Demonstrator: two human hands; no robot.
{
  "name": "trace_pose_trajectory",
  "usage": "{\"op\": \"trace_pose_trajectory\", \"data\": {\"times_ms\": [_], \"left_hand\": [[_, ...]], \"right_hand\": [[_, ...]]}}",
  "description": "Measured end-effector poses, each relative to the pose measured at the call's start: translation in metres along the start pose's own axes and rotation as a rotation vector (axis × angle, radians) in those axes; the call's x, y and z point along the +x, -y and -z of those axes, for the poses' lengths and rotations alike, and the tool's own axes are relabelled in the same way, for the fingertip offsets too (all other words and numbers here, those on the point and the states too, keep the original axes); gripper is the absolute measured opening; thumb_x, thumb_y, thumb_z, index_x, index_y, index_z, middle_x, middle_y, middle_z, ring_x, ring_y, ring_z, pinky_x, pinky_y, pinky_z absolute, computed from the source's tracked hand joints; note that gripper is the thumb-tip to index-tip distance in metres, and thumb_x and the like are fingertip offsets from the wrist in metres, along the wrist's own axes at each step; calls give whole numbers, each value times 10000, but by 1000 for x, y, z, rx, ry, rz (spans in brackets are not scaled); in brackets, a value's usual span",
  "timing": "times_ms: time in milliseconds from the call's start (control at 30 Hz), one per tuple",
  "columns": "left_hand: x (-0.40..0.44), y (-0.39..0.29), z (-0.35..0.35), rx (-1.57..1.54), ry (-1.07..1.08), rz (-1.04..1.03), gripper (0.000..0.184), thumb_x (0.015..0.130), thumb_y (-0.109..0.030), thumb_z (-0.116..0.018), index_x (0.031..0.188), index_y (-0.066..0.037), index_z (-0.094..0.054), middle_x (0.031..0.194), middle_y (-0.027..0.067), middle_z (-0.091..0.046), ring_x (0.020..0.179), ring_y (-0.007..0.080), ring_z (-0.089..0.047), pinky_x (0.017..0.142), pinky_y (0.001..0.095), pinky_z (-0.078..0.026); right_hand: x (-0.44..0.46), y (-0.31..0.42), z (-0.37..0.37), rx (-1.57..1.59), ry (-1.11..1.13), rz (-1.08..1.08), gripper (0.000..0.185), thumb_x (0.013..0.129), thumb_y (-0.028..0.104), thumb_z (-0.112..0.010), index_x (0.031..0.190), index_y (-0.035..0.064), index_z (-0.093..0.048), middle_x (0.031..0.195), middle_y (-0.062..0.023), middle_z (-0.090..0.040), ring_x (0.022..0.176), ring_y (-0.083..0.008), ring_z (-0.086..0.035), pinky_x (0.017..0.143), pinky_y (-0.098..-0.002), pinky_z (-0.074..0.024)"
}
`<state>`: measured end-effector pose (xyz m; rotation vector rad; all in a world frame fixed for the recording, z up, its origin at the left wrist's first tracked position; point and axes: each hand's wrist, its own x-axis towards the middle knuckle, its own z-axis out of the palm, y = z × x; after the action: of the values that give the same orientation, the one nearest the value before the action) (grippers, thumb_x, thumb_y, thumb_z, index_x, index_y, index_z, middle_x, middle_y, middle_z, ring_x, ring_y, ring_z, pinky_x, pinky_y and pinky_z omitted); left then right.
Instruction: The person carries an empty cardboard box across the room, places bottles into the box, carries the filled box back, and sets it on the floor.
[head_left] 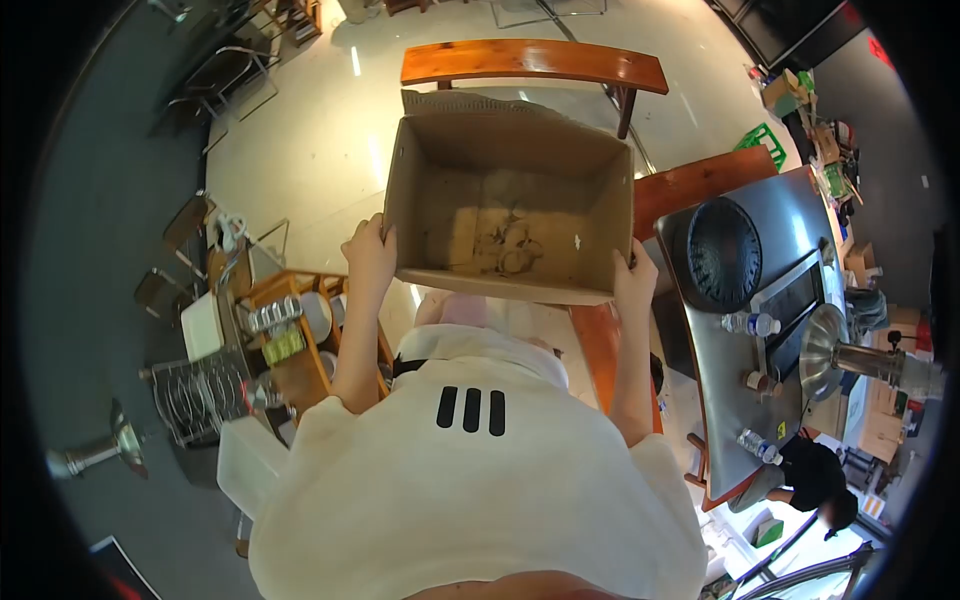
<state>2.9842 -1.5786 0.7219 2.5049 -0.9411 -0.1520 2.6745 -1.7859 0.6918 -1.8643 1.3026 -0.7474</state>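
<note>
Out in front of my body I hold an open cardboard box (608, 215), its inside facing me. Some brownish marks or scraps show on its bottom, too unclear to name. My left hand (370, 250) grips the near left corner, with the thumb on the outer wall. At the near right corner, my right hand (635, 275) is closed on the box edge. The fingers beneath the cardboard are partly hidden on both sides. A torn-looking flap (480, 102) stands up along the far rim.
A wooden bench (535, 62) stands beyond the box, another bench (710, 185) to the right. The metal-topped table (700, 365) at right carries a round black tray (722, 250) and bottles (750, 324). Left is a wooden shelf cart (300, 370). A person (815, 475) is at lower right.
</note>
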Motion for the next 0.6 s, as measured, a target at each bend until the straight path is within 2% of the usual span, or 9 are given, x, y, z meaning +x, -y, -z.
{"op": "trace_pose_trajectory", "data": {"times_ms": [67, 100, 133, 233, 300, 367, 467, 533, 600], "left_hand": [[54, -15, -23, -7, 24, -49, 145, 848, -193, -537, 841, -48, -547, 748, 137, -566, 706, 319, -551, 752, 443, -360], [91, -28, -36, 17, 90, -102, 146, 843, -192, -544, 833, -46, -544, 738, 135, -565, 703, 316, -553, 748, 443, -362], [124, -43, -47, 40, 152, -162, 148, 839, -192, -550, 825, -45, -541, 727, 134, -564, 700, 313, -554, 745, 442, -363], [227, -80, -89, -16, 254, -270, 139, 825, -181, -563, 806, -47, -533, 720, 128, -563, 680, 301, -551, 731, 426, -372], [268, -106, -97, -26, 297, -343, 137, 824, -178, -563, 796, -49, -527, 719, 129, -560, 676, 301, -548, 726, 423, -372], [329, -138, -110, -56, 256, -438, 167, 790, -126, -609, 774, 10, -513, 678, 171, -535, 583, 326, -549, 561, 395, -446], [399, -187, -132, -147, 303, -546, 174, 789, -127, -611, 772, 10, -504, 676, 169, -525, 580, 329, -543, 541, 383, -439], [432, -224, -154, -119, 338, -600, 185, 789, -139, -617, 765, 4, -502, 666, 161, -518, 578, 332, -532, 573, 403, -422], [468, -264, -179, -41, 459, -685, 151, 826, -187, -567, 819, -47, -509, 720, 118, -539, 713, 312, -539, 708, 419, -352]], "right_hand": [[37, -14, -4, 91, -59, -37, 267, 821, 45, -550, 1081, -8, -575, 917, -211, -631, 831, -317, -615, 760, -331, -452], [62, -23, -11, 119, -98, -64, 272, 818, 31, -560, 1086, -12, -574, 905, -195, -632, 809, -269, -615, 758, -316, -454], [82, -31, -13, 121, -130, -73, 272, 818, 31, -560, 1086, -12, -574, 905, -195, -632, 809, -269, -615, 758, -316, -454], [139, -32, -24, 156, -238, -240, 263, 824, 0, -552, 1084, -25, -575, 897, -149, -646, 836, -187, -609, 763, -283, -453], [162, -21, -22, 157, -292, -283, 259, 826, -1, -549, 1083, -25, -576, 900, -144, -648, 833, -184, -609, 764, -282, -453], [206, -4, -20, 112, -403, -311, 258, 830, 0, -538, 1084, -30, -572, 916, -143, -648, 841, -189, -614, 769, -281, -452], [253, 22, -7, 90, -425, -457, 259, 836, 11, -530, 1089, -30, -570, 919, -148, -645, 856, -195, -619, 769, -285, -452], [270, 9, -2, 55, -520, -442, 250, 842, 17, -521, 1084, -29, -571, 901, -154, -643, 845, -198, -620, 758, -289, -453], [295, 2, 3, 63, -643, -508, 241, 845, 24, -527, 1077, -27, -572, 867, -148, -644, 797, -179, -609, 730, -282, -453]]}}
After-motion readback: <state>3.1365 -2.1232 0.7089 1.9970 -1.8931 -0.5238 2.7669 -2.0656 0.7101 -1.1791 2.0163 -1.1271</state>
